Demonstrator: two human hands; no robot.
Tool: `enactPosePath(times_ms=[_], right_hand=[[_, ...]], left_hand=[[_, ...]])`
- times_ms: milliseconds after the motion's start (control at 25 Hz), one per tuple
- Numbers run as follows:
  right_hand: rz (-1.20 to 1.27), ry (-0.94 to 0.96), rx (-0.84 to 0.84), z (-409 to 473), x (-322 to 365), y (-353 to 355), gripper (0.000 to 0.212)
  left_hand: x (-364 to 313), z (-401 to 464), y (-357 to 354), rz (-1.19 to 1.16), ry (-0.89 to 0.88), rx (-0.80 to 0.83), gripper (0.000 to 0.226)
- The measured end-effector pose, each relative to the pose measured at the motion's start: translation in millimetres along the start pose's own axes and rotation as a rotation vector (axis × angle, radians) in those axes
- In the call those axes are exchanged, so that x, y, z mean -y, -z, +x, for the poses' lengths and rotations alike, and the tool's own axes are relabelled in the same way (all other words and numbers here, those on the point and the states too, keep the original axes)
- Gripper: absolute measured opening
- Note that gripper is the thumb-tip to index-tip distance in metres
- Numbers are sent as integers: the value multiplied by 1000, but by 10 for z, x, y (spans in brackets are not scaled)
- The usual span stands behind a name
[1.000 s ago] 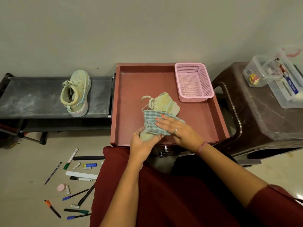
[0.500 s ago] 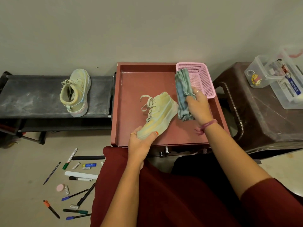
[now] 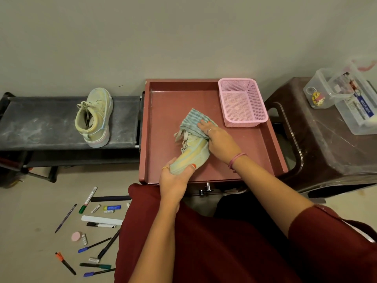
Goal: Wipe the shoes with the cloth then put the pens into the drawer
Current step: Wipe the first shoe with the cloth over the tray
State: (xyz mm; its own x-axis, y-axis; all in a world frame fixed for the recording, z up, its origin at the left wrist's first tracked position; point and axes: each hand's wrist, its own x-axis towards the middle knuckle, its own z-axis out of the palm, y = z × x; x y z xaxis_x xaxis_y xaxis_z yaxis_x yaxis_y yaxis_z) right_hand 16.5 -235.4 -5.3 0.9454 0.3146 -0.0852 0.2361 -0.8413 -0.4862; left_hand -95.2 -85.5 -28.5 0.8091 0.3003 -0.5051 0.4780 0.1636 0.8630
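Back from the pink basket (image 3: 242, 103), the right hand (image 3: 219, 139) now lies on the shoe again, its straight fingers pressing the striped cloth (image 3: 193, 121) flat onto the ankle end; half a second ago it held the cloth up beside the basket. Its grip is not curled round anything: the fingers lie flat on the cloth. The left hand (image 3: 175, 176) has kept its place, its grip closed round the toe of the shoe (image 3: 192, 151), thumb on top.

That shoe lies inside the red drawer (image 3: 265, 144), near its front wall, with the long axis running from about 7 o'clock at the toe to about 1 o'clock at the collar. Its laces spill toward 10 o'clock. The cloth covers the collar and reaches on toward 12 o'clock. The basket sits in the drawer's far right corner, at 1 o'clock from the shoe and apart from it.

At 9 o'clock from the drawer, the second shoe (image 3: 94, 117) rests on a dark rack (image 3: 40, 123), toe toward 12 o'clock, opening toward the person.

Pens (image 3: 95, 244) lie scattered on the floor at 7 o'clock, pointing many ways.
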Motion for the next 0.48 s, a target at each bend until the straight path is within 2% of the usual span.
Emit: enactPosePath(times_ms=[80, 160, 240, 360, 480], right_hand=[[41, -106, -18, 110, -5, 15, 67], [111, -119, -28, 84, 55, 17, 66], [191, -69, -37, -154, 162, -28, 64], [283, 32, -53, -630, 310, -145, 64], [129, 153, -78, -603, 175, -169, 64]], left_hand=[[-7, -16, -8, -11, -2, 2, 74], [-12, -9, 5, -15, 8, -5, 67], [-11, 15, 28, -20, 24, -13, 56], [-7, 46, 37, -7, 15, 0, 60], [5, 45, 35, 4, 13, 9, 54]])
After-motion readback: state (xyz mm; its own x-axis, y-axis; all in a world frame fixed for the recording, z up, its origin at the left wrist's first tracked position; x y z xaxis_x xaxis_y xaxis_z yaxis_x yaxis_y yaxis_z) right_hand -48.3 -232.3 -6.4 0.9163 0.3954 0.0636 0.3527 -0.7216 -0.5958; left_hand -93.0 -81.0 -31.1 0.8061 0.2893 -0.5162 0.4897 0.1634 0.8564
